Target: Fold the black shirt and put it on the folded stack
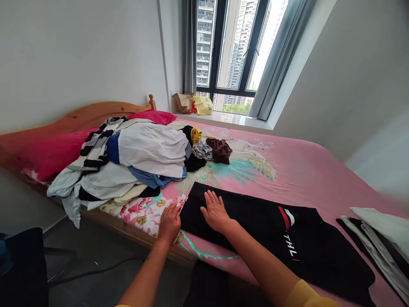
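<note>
Flat and open, the grip of the person's right hand (214, 209) presses palm down on the black garment with red and white stripes and white lettering (265, 226), its fingers slightly spread near the garment's left end as seen from the head camera. The left hand (170, 221) is at that same end, its fingers together and angled towards the cloth, beside the garment's edge; whether it pinches any fabric is impossible to tell. The black garment lies flat and elongated along the near side of the bed, on the pink floral bedsheet (297, 170), with its lettered part to the right of both hands. Further right, a stack of folded white, grey and black clothes (380, 238) rests near the garment's far end. On the left side of the bed, a large loose heap of white, blue and black clothes (150, 147) spreads partly over a bright red pillow (60, 151), and some white cloth hangs over the bed's edge. Just beside the heap, towards the middle of the bed, sit a crumpled mustard-yellow cloth (196, 134), a black-and-white patterned cloth (202, 150) and a crumpled dark brown cloth (220, 150). Behind the bed, a brown paper bag (183, 102) and a pale yellow bag (203, 105) stand together on the windowsill (230, 118).
</note>
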Demonstrator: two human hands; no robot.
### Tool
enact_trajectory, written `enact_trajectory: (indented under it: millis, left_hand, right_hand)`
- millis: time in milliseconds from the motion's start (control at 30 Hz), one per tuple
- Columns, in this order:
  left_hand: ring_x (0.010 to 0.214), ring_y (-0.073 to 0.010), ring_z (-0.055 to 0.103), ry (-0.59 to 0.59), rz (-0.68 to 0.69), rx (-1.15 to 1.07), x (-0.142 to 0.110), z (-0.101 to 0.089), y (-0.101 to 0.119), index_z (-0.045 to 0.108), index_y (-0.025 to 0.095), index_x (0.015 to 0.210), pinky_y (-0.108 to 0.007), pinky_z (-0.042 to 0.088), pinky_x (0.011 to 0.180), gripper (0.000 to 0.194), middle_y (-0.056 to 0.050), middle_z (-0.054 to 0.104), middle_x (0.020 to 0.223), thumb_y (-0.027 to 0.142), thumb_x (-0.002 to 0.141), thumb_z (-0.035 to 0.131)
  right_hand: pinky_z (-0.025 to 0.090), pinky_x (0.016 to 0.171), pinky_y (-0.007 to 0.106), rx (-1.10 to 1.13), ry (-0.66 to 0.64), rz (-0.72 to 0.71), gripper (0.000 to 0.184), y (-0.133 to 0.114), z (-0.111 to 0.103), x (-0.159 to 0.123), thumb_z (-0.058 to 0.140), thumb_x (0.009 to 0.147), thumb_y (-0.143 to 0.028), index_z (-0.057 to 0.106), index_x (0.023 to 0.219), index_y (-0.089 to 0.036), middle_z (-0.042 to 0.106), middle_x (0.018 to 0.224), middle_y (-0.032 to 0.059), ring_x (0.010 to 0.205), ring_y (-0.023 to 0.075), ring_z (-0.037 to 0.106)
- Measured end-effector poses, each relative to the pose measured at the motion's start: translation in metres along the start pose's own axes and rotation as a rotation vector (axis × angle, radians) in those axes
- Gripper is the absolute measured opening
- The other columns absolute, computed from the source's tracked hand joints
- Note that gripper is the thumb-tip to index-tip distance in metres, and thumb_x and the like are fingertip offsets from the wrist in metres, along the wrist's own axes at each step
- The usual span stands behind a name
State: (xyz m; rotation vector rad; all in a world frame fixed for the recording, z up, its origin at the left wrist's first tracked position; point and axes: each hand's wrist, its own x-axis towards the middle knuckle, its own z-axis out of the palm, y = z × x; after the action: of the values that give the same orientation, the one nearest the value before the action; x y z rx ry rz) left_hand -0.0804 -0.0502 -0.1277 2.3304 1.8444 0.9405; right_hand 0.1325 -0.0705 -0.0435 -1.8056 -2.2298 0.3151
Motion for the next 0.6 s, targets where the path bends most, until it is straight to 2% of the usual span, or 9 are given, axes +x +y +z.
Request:
enact_trajectory:
  millis: [100,200,267,333,433,533,600]
  left_hand:
    - [0.122,-0.0224,0.047,0.006,-0.006,-0.001,-0.001,0.0,0.0,0.064,0.02,0.109,-0.041,0.034,0.106,0.038,-0.009,0.058,0.125,0.013,0.083,0.037]
    - [0.122,-0.0227,0.047,0.006,-0.009,-0.006,-0.001,-0.001,0.001,0.065,0.02,0.108,-0.042,0.034,0.106,0.038,-0.009,0.057,0.126,0.014,0.083,0.037]
    - [0.123,-0.0228,0.047,0.005,-0.011,-0.007,-0.002,-0.001,0.001,0.065,0.02,0.108,-0.042,0.033,0.107,0.038,-0.009,0.057,0.126,0.013,0.083,0.037]
    - [0.123,-0.023,0.046,0.002,-0.012,0.001,-0.002,-0.001,0.002,0.064,0.019,0.108,-0.042,0.033,0.107,0.038,-0.01,0.057,0.126,0.013,0.083,0.037]
    - [0.124,-0.0231,0.046,0.001,-0.012,0.013,-0.002,-0.001,0.002,0.064,0.019,0.109,-0.042,0.032,0.107,0.038,-0.011,0.056,0.127,0.014,0.084,0.037]
    - [0.123,-0.0225,0.046,0.002,-0.008,0.004,-0.002,-0.001,0.002,0.064,0.02,0.109,-0.042,0.033,0.107,0.038,-0.009,0.057,0.126,0.013,0.084,0.037]
    - [0.123,-0.0225,0.046,0.002,-0.007,0.004,-0.002,-0.001,0.002,0.064,0.02,0.108,-0.042,0.032,0.107,0.037,-0.009,0.057,0.127,0.013,0.084,0.037]
  right_hand:
    - [0.02,0.11,0.048,0.064,-0.005,0.077,0.065,-0.009,0.024,0.03,0.042,0.088,-0.036,0.024,0.144,-0.009,0.021,0.151,0.0136,0.139,0.0262,0.017]
    - [0.03,0.105,0.044,0.099,0.025,0.113,0.05,-0.01,0.039,0.046,0.034,0.092,-0.032,0.037,0.138,-0.012,0.035,0.146,0.0125,0.136,0.024,0.028]
    - [0.03,0.106,0.041,0.105,0.064,0.101,0.047,-0.009,0.044,0.05,0.023,0.096,-0.03,0.04,0.137,-0.014,0.038,0.144,0.0102,0.135,0.0206,0.03]
    - [0.027,0.109,0.038,0.113,0.08,0.068,0.047,-0.007,0.046,0.052,0.02,0.096,-0.028,0.04,0.137,-0.015,0.039,0.144,0.0075,0.136,0.0175,0.028]
    - [0.023,0.111,0.033,0.125,0.048,0.009,0.048,-0.002,0.048,0.053,0.033,0.093,-0.03,0.04,0.137,-0.013,0.037,0.145,0.0076,0.136,0.0169,0.027]
    - [0.026,0.111,0.033,0.142,0.015,-0.007,0.065,0.004,0.047,0.054,0.05,0.083,-0.032,0.032,0.14,-0.007,0.033,0.146,0.0125,0.136,0.0208,0.028]
    - [0.028,0.11,0.033,0.153,0.011,-0.006,0.063,0.007,0.046,0.055,0.049,0.082,-0.029,0.035,0.139,-0.007,0.036,0.145,0.0123,0.134,0.0206,0.031]
